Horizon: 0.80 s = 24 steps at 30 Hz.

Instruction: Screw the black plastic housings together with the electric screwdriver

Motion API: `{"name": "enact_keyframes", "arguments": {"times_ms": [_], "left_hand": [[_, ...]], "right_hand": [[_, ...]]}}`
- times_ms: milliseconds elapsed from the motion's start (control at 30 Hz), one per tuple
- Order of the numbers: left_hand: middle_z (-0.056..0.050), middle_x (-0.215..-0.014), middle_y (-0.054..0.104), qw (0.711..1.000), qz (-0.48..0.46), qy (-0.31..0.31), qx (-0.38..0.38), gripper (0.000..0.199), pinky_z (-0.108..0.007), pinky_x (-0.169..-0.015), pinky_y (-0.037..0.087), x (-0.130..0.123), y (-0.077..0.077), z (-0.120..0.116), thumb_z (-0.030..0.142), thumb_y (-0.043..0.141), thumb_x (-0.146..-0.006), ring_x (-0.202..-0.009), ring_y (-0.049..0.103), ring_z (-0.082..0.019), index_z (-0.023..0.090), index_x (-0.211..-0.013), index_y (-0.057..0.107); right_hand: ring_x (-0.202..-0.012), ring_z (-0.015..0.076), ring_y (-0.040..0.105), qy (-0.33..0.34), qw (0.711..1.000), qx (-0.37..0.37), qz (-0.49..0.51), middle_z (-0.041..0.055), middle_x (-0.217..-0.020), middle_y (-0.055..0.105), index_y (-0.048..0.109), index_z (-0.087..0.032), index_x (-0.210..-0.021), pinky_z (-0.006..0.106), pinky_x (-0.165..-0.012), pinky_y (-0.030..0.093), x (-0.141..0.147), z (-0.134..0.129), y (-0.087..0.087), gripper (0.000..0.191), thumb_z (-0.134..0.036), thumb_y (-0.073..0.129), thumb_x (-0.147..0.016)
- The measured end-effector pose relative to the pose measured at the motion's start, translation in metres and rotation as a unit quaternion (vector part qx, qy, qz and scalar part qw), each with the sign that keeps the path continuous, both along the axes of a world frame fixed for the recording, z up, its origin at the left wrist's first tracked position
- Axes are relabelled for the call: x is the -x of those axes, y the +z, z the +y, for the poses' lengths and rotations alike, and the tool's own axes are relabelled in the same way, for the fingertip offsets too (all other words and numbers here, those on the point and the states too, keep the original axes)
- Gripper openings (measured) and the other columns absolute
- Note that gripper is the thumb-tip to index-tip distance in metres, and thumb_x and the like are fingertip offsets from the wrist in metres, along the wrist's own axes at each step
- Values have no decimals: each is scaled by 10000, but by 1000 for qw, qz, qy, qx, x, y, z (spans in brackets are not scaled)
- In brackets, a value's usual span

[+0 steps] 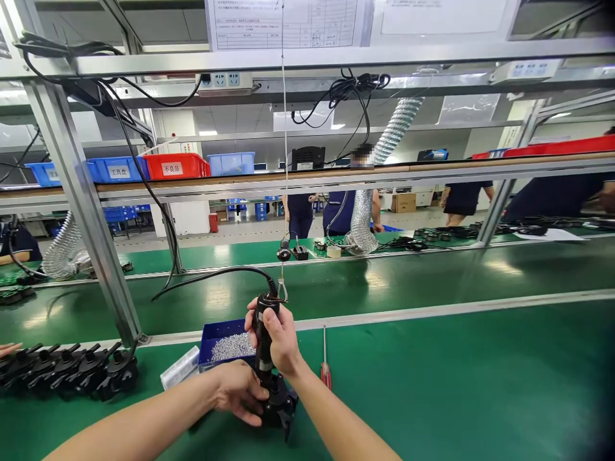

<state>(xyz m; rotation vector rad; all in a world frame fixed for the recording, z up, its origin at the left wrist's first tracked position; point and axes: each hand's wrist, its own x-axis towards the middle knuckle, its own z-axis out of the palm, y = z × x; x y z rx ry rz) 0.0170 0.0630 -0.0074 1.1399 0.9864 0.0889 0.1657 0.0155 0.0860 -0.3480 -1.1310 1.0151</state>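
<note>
My right hand is wrapped round a black electric screwdriver, held upright with its cord leaving the top. The driver's lower end stands over a black plastic part on the green bench. Low down, my left hand grips the left side of that part, its fingers near the driver's tip. The tip itself and any screw under it are hidden. Just behind my hands, a blue bin holds many small silvery pieces. A red-handled screwdriver lies to the right.
Several similar black parts stand in a row at left, by another person's hand. A clear plastic packet lies beside the bin. A hanging cable ends in a hook at the driver. A metal post rises at left.
</note>
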Motion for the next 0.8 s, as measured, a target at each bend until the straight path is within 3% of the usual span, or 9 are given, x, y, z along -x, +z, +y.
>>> {"name": "enact_keyframes", "arguments": {"times_ms": [133, 300, 533, 667, 800], "left_hand": [[10, -770, 648, 1000, 15, 12, 19, 646, -405, -725, 651, 0, -1, 3, 309, 1100, -338, -734, 676, -191, 185, -735, 605], [14, -765, 638, 1000, 0, 15, 26, 641, -409, -727, 633, 1, -3, 4, 315, 1117, -349, -722, 660, -181, 183, -759, 643], [12, -767, 635, 999, -23, 21, 20, 682, -392, -719, 608, 3, -4, 0, 363, 1129, -327, -744, 668, -187, 180, -776, 649], [13, -752, 643, 999, -21, 36, 9, 718, -400, -704, 606, 0, -4, -4, 384, 1122, -280, -709, 673, -188, 188, -729, 597], [23, -712, 630, 998, -24, 51, -4, 729, -420, -717, 601, 1, -2, -8, 338, 1097, -313, -677, 672, -193, 216, -696, 489]], "right_hand": [[-422, 120, 547, 37, 999, -4, -13, 18, -699, 686, 684, -178, -979, 241, -410, 404, -4, 0, 1, 680, -842, 760, -851], [-585, 105, 598, -26, 999, -1, 39, 20, -875, 717, 697, -203, -1120, 222, -540, 419, 7, -3, 0, 363, -555, 683, -1036], [-552, 144, 590, 13, 999, 2, 44, 56, -820, 717, 738, -155, -1108, 270, -521, 426, 10, -3, -3, 444, -539, 571, -961], [-509, 122, 567, -6, 1000, 15, 15, 18, -753, 695, 713, -173, -1103, 241, -485, 440, 5, -3, 0, 517, -662, 691, -940], [-466, 100, 543, -45, 998, 36, -19, -39, -671, 636, 692, -185, -1052, 221, -458, 453, 6, -1, 0, 505, -614, 878, -862]]}}
